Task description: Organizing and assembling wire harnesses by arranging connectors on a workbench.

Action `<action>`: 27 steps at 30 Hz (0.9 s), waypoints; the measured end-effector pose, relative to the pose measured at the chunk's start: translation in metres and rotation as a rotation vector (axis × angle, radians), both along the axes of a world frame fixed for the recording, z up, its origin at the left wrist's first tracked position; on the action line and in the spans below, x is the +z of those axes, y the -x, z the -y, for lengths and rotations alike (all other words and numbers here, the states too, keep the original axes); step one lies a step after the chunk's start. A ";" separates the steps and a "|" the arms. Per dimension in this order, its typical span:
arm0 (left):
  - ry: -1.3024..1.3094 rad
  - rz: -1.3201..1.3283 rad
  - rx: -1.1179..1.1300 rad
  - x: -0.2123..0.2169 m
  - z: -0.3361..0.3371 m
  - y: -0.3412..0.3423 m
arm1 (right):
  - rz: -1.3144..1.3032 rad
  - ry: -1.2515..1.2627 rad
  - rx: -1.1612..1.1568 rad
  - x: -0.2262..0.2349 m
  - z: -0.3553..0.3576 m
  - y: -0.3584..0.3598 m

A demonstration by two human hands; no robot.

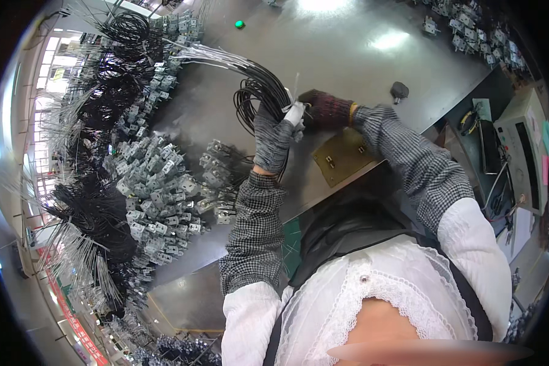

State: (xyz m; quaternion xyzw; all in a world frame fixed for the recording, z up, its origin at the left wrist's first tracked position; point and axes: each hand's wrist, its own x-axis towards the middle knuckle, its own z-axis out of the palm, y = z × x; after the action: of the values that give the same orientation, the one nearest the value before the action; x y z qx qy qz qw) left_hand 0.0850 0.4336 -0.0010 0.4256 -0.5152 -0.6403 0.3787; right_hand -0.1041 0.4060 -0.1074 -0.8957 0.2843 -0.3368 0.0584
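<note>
My left hand (272, 140), in a grey knit glove with white on the thumb, is closed around a bundle of black wires (256, 91). The wires loop beside the hand, and their pale stripped ends reach toward the upper left. A thin white strip (297, 85) stands up from the bundle near my thumb. Just to the right, my right hand (328, 110), in a dark red glove, is closed against the bundle's side; whatever its fingers pinch is hidden. Below the right hand, a brass-coloured plate (343, 157) with small fittings lies on the metal table (348, 61).
Piles of metal connector pieces (158, 195) and bundled black wires (97, 213) fill the left side. More metal pieces (479, 33) lie far right. A dark grey block (399, 91) and a green button (240, 24) are on the table. A boxy machine (521, 152) stands at right.
</note>
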 end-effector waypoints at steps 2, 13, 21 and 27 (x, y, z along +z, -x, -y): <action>-0.029 -0.016 -0.071 0.020 -0.008 0.026 | 0.086 -0.129 -0.332 -0.135 0.020 -0.031; -0.130 0.064 0.185 -0.091 0.081 0.043 | 0.124 -0.206 -0.290 -0.039 -0.063 -0.018; 0.230 0.881 0.407 -0.180 0.209 0.042 | 1.175 -1.241 -0.240 0.040 -0.138 0.017; 0.428 1.598 -0.419 -0.077 0.230 0.000 | 1.064 -1.191 -0.252 0.037 -0.169 0.012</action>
State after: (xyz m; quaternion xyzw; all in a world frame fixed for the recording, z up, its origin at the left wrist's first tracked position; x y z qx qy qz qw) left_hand 0.0853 0.2037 -0.0782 0.5648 -0.8056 -0.0934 -0.1526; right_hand -0.1161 0.5755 -0.0705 -0.3952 0.4488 -0.5142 0.6148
